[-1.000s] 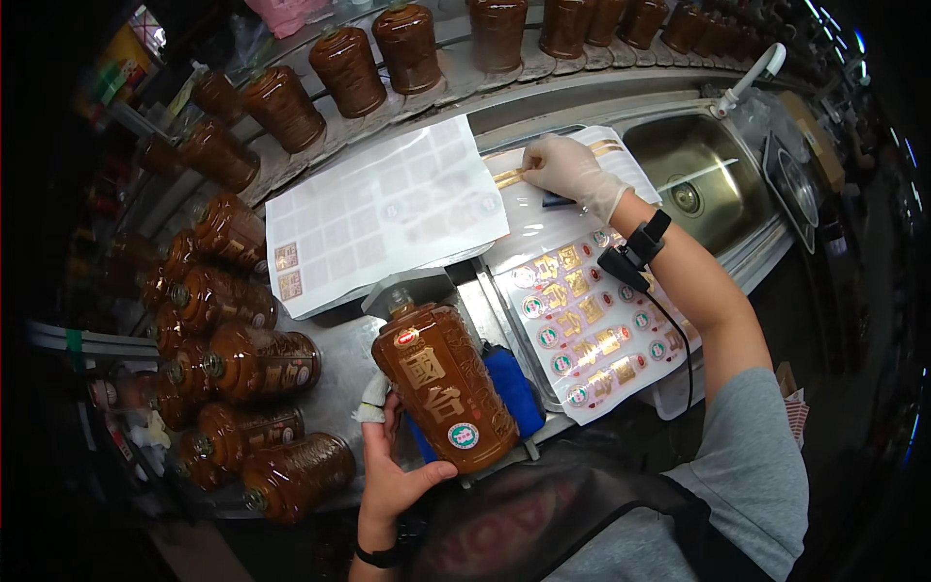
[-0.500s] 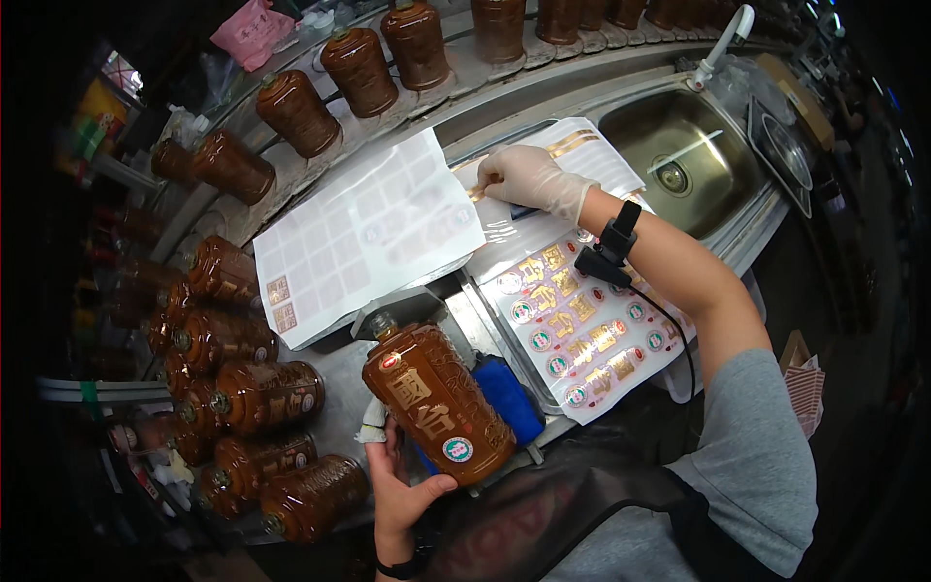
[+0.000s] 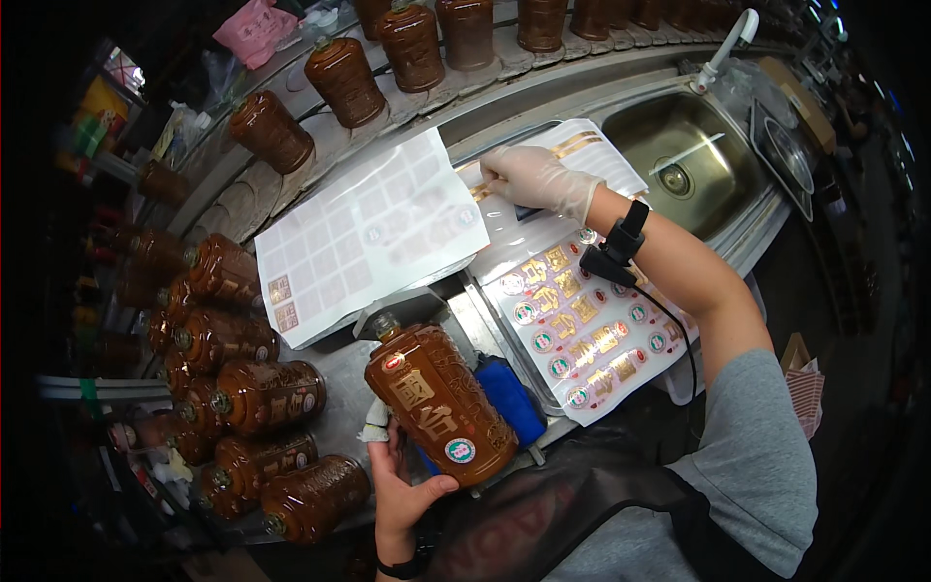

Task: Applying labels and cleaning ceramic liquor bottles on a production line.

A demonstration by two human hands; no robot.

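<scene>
My left hand [image 3: 400, 493] grips a brown glazed bottle [image 3: 436, 405] from below, holding it tilted over the counter with its labelled face up. My right hand [image 3: 531, 178], in a thin white glove, reaches forward and pinches at a gold strip sticker on a white sticker sheet [image 3: 572, 155] by the sink. A black wrist device [image 3: 613, 248] sits on that forearm. Below the forearm lies a sheet of round and gold stickers [image 3: 582, 339]. A mostly peeled backing sheet [image 3: 364, 233] lies to the left.
Several brown bottles lie on their sides at the left [image 3: 247, 398]; more stand upright along the back ledge [image 3: 344, 78]. A steel sink [image 3: 684, 160] with a white tap is at the right. A blue block [image 3: 509, 398] sits beside the held bottle.
My right hand has slid left along the white sheet to the gold strip stickers. The bottle in my left hand has stayed roughly in place, and the view has shifted slightly.
</scene>
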